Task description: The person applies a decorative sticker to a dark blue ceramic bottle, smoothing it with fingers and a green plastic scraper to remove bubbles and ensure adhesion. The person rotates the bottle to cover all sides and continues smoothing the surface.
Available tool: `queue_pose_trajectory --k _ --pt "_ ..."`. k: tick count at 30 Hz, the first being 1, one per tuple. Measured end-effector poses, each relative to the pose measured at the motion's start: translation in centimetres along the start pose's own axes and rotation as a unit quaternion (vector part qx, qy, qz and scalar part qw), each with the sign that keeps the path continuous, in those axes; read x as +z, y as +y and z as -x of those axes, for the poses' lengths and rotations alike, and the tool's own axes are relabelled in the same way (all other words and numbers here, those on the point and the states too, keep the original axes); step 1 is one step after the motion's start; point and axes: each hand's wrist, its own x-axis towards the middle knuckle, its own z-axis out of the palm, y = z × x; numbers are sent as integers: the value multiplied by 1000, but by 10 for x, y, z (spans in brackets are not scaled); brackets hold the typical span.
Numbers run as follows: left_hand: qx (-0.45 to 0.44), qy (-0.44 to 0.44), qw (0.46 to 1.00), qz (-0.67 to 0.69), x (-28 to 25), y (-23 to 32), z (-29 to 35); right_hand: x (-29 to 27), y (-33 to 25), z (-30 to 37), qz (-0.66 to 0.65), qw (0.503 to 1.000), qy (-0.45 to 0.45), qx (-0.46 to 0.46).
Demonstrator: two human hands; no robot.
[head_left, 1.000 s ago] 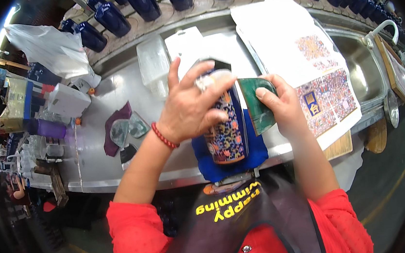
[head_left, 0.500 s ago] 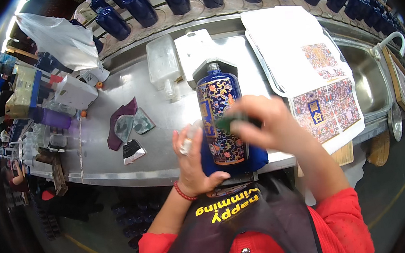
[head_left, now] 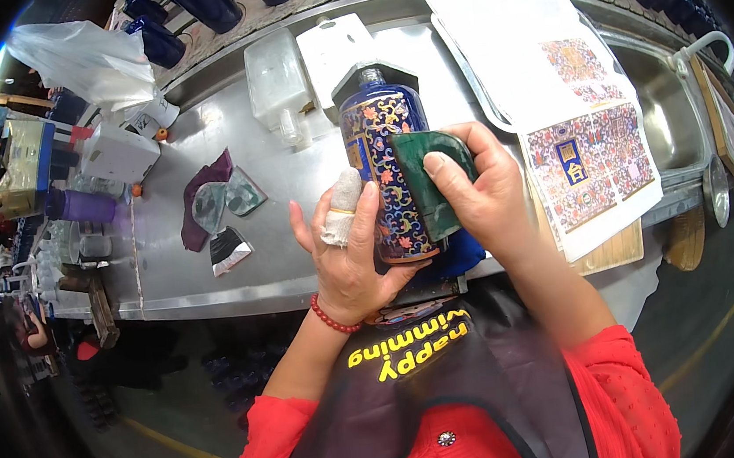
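A dark blue glass bottle (head_left: 385, 165) covered in a colourful floral decal lies in front of me, its neck pointing away and resting on an angular support (head_left: 405, 77). My left hand (head_left: 344, 262) grips its lower left side, thumb against the base and fingers partly spread; one finger wears a pale cloth wrap (head_left: 347, 200). In my right hand (head_left: 491, 186) is a flat green scraper (head_left: 421, 171), pinched between thumb and fingers. Its straight edge stands along the bottle's right side. A bit of blue cloth (head_left: 465, 257) shows beneath the bottle.
Printed decal sheets (head_left: 595, 167) lie at the right, before a sink (head_left: 662, 125). Plastic scraps (head_left: 210, 200) sit on the metal bench (head_left: 273, 264) at left. A clear bottle (head_left: 276, 83) lies behind. Several blue bottles (head_left: 208, 4) line the back.
My right hand has moved slightly right and the green scraper has turned its broad face into view. The view has shifted, and my left hand stays at the bottle.
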Motion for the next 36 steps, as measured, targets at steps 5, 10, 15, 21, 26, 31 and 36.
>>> queue_pose_trajectory --k 5,10,15,21,26,31,36 --pt "5 21 1000 2 3 0 -2 -9 36 15 1 999 37 -34" --pt "6 9 1000 16 3 -3 0 -33 20 11 -21 1000 0 -11" --pt "11 -8 998 60 9 -11 8 -59 8 12 216 952 -92 -196" --pt "-10 -5 995 100 14 -16 18 -47 10 22 346 869 -151 -319" --pt "-7 -1 995 102 14 -15 18 -37 4 26 379 842 -168 -345" --pt "-6 1 995 102 13 -14 16 -35 3 23 397 833 -153 -353" --pt "-8 -4 995 102 12 -13 15 -33 0 21 396 831 -152 -360"
